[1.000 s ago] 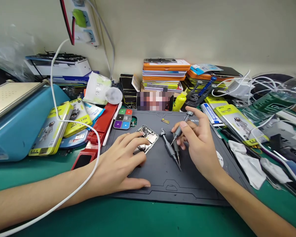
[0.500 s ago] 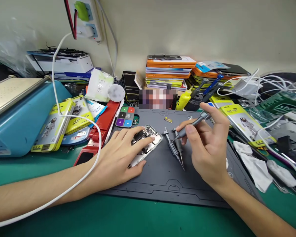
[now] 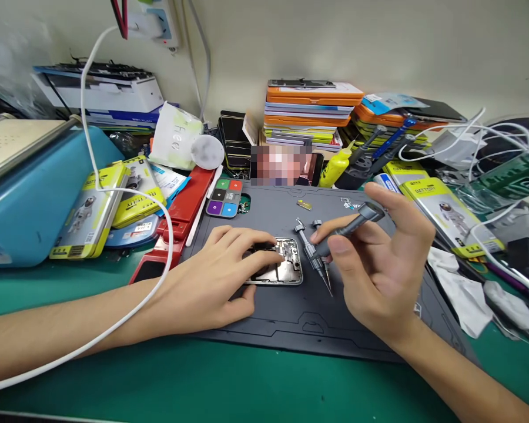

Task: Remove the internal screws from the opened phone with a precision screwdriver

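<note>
An opened phone [image 3: 286, 269] lies on the dark work mat [image 3: 268, 320], its metal inner parts showing. My left hand [image 3: 223, 273] grips it from the left, fingertips over the inside and thumb along the near edge; the phone's left part is hidden under the hand. Right of the phone, my right hand [image 3: 379, 258] holds a grey screwdriver [image 3: 350, 228] between thumb and fingers, tilted with its tip end toward the lower left. Two more screwdrivers [image 3: 316, 258] lie on the mat between the hands, partly behind the held one. A small yellow part [image 3: 304, 205] rests farther back.
A coloured screw tray [image 3: 224, 198] sits at the mat's back left, beside a red tool [image 3: 189, 202]. Battery boxes [image 3: 452, 214] lie right and left. A yellow bottle [image 3: 335, 166] stands behind. A white cable [image 3: 171, 247] hangs across my left forearm.
The phone has been turned clockwise, so its long edges now run nearly left to right. My right hand and its screwdriver have shifted slightly right. The whole view has also shifted.
</note>
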The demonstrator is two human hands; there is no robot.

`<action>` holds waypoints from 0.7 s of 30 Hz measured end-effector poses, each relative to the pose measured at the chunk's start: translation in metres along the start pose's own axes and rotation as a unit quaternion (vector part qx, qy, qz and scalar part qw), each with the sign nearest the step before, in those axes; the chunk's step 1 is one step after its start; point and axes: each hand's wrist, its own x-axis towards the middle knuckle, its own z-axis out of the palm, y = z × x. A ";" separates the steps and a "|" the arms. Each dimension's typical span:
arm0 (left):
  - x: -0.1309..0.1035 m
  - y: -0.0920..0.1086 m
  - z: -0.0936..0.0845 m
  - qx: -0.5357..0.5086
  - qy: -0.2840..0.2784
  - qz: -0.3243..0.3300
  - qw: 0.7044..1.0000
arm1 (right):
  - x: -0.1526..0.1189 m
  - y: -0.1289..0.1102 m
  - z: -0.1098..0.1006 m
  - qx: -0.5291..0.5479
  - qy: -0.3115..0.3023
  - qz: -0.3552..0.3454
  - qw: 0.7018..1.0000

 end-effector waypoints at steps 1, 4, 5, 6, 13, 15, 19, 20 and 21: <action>0.000 0.000 0.001 0.005 0.007 -0.007 1.000 | -0.001 0.000 0.001 0.003 -0.009 -0.009 1.000; -0.001 -0.001 0.002 -0.001 0.017 -0.027 0.999 | -0.005 0.003 0.002 0.012 -0.057 -0.019 0.998; -0.001 -0.001 0.002 -0.007 0.016 -0.026 1.000 | -0.007 0.004 0.003 0.014 -0.076 -0.021 0.997; -0.001 -0.002 0.002 -0.013 0.013 -0.023 1.000 | -0.008 0.005 0.003 0.015 -0.092 -0.025 0.995; -0.001 -0.004 0.001 -0.009 0.015 0.015 1.000 | -0.009 0.012 0.007 0.022 -0.137 -0.005 0.990; -0.001 -0.004 0.000 -0.002 0.012 0.024 1.000 | -0.009 0.012 0.007 0.016 -0.135 0.010 0.991; 0.000 -0.005 0.000 0.006 0.013 0.030 0.999 | -0.010 0.011 0.007 0.007 -0.135 0.031 0.990; 0.000 -0.005 0.000 0.005 0.015 0.031 0.999 | -0.009 0.011 0.007 0.007 -0.136 0.036 0.990; 0.000 -0.005 0.000 0.002 0.015 0.030 0.999 | -0.009 0.011 0.007 0.009 -0.137 0.039 0.990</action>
